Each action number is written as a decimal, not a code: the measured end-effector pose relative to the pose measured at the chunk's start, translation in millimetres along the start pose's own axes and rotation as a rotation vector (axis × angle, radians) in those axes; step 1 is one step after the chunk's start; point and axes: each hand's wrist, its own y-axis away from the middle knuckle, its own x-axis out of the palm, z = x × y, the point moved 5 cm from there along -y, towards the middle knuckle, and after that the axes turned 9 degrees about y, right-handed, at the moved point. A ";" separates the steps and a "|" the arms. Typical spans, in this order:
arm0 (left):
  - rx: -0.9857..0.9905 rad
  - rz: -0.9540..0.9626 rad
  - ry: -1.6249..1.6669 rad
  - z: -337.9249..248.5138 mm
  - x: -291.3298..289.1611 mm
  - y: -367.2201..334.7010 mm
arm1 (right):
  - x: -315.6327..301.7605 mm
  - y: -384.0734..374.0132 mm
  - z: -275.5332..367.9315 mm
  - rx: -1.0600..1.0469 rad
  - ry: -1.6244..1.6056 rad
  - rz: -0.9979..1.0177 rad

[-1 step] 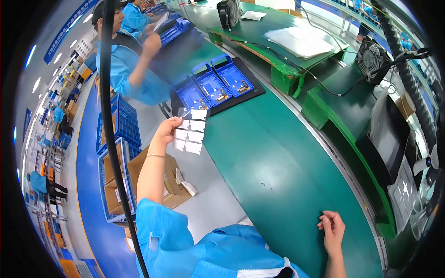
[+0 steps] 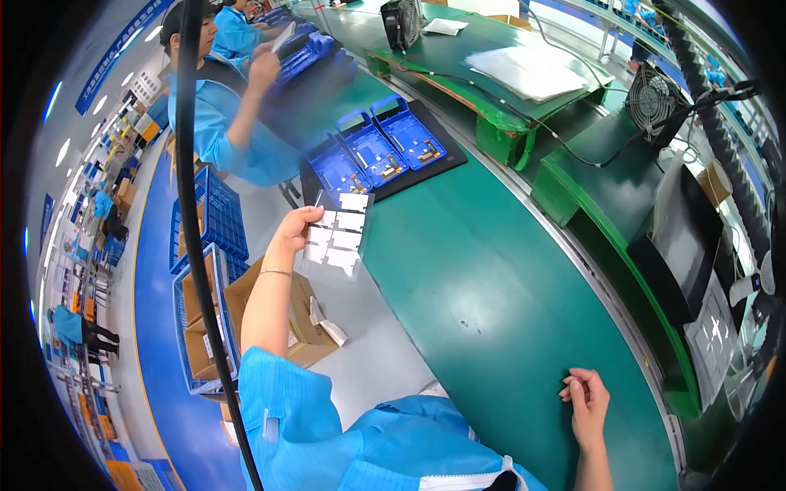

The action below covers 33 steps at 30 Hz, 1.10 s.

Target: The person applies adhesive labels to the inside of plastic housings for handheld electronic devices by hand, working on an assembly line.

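Observation:
My left hand (image 2: 296, 227) is stretched forward at the table's left edge. Its thumb and fingers pinch the left side of a clear sheet of white labels (image 2: 348, 221), which is held up in the air. Just beyond the sheet, three blue plastic housings (image 2: 378, 157) with small circuit parts inside lie side by side on a black mat (image 2: 449, 164). My right hand (image 2: 588, 401) rests near the green tabletop's right side, fingers loosely bent and a little apart, with nothing visible in it.
A co-worker in a blue sleeve (image 2: 214, 123) sits at the far left, hands raised. Blue crates (image 2: 214, 214) and a cardboard box (image 2: 307, 327) stand left of the green table (image 2: 467, 270). A raised green bench (image 2: 508, 123) with fans and cables runs along the right. A black cable (image 2: 192, 204) crosses the left.
The label sheet has tilted slightly in my left hand, with its clear margin showing more. My right hand has barely moved.

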 end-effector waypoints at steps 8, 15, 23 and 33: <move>-0.107 0.126 0.054 81.0 69.8 89.5 | 62.3 -36.0 18.2 -0.012 -0.291 0.105; -0.288 0.245 0.170 167.6 82.9 231.4 | 152.9 -35.7 28.8 0.341 -0.897 0.270; -0.513 0.602 -0.428 157.0 130.5 272.7 | 118.3 8.8 -4.9 0.315 -0.876 -0.107; 0.355 0.883 -0.977 97.1 278.2 271.7 | -66.3 44.6 -63.1 0.189 -0.505 -0.578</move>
